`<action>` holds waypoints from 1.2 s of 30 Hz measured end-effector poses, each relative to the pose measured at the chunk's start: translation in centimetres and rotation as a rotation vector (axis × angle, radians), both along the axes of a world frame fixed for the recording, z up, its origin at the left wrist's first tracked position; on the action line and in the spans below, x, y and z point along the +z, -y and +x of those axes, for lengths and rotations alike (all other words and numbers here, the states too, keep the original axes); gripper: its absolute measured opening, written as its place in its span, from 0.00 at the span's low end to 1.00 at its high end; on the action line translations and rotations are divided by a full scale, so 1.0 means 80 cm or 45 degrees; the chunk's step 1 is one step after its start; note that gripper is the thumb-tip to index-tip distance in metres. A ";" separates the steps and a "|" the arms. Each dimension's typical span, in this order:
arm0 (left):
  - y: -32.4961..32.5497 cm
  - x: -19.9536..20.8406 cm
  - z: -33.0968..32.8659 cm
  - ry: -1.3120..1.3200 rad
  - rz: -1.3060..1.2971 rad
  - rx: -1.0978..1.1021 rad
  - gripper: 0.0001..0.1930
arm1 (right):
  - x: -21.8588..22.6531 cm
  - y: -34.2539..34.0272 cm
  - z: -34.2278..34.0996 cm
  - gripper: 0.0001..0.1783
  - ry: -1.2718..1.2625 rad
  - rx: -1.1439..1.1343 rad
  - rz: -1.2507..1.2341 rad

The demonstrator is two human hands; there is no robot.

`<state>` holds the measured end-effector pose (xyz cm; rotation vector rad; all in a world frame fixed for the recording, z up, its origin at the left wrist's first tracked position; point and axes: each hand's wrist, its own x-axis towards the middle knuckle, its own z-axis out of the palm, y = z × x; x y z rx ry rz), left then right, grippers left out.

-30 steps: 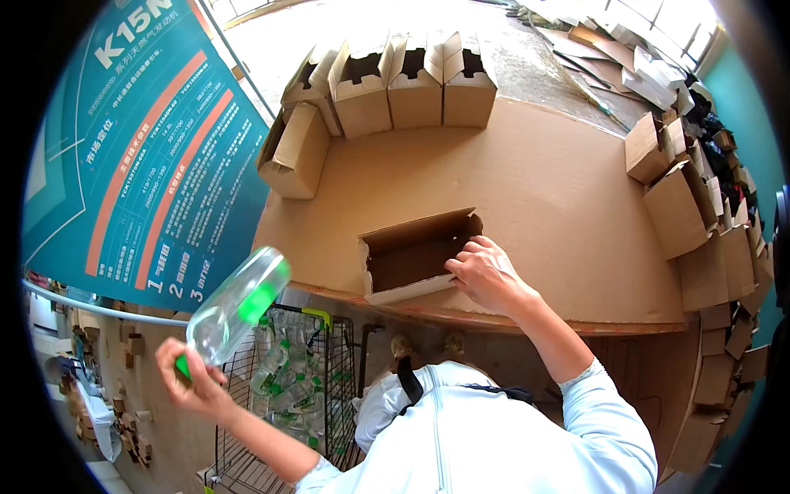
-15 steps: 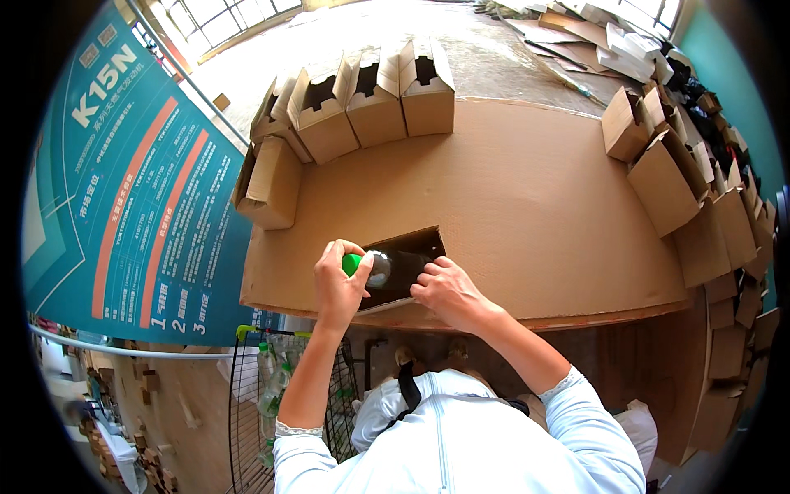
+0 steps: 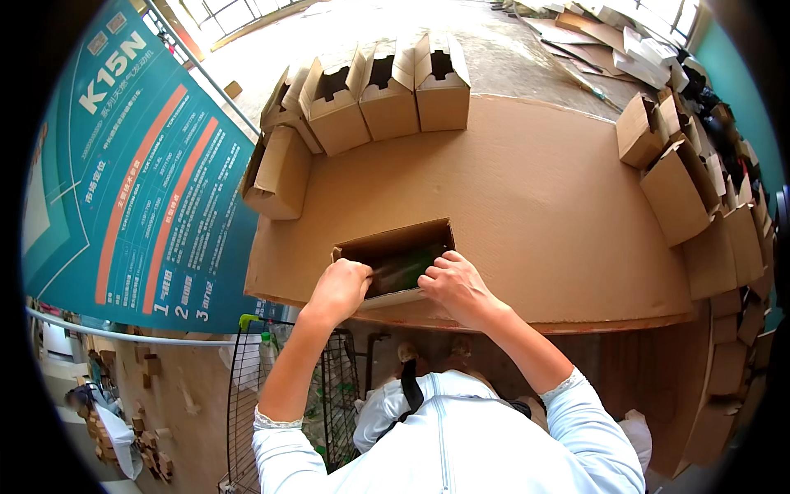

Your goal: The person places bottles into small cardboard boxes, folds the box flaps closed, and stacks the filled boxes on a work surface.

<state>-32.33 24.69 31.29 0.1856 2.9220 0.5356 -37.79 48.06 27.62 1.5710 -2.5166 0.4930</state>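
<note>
In front of me at the table's near edge stands an open-topped cardboard box [image 3: 395, 236]. Inside it lies a bottle, dark and blurred, with a greenish part [image 3: 418, 268] toward the right end; much of it is in shadow. The fingers of my left hand [image 3: 341, 288] are curled over the box's near left corner, tips partly hidden inside. My right hand [image 3: 455, 284] pinches the rim at the near right corner. Both hands touch the box, and neither holds the bottle.
Several open boxes [image 3: 387, 103] line the far left of the cardboard-topped table [image 3: 543, 206]. More cartons [image 3: 679, 193] are piled along the right. Below left, a wire cart [image 3: 333, 395] contains bottles. A teal banner [image 3: 156, 189] stands on the left.
My left hand has let go of the green-capped bottle, which has dropped into the box. That hand is now at the box's left corner; the right stays at its right end.
</note>
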 end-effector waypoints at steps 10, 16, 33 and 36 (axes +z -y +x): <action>0.005 0.026 0.035 -0.579 0.444 0.274 0.23 | 0.010 -0.024 0.011 0.31 0.152 -0.368 -0.651; -0.008 -0.041 0.088 -0.453 0.766 0.422 0.26 | -0.037 -0.017 0.016 0.31 0.642 -0.299 -0.617; 0.038 -0.083 0.038 -0.560 0.431 0.193 0.16 | -0.010 0.015 -0.062 0.53 0.189 0.041 0.253; 0.036 -0.089 0.039 -0.626 0.476 0.209 0.14 | -0.004 0.019 -0.054 0.59 0.176 0.009 0.372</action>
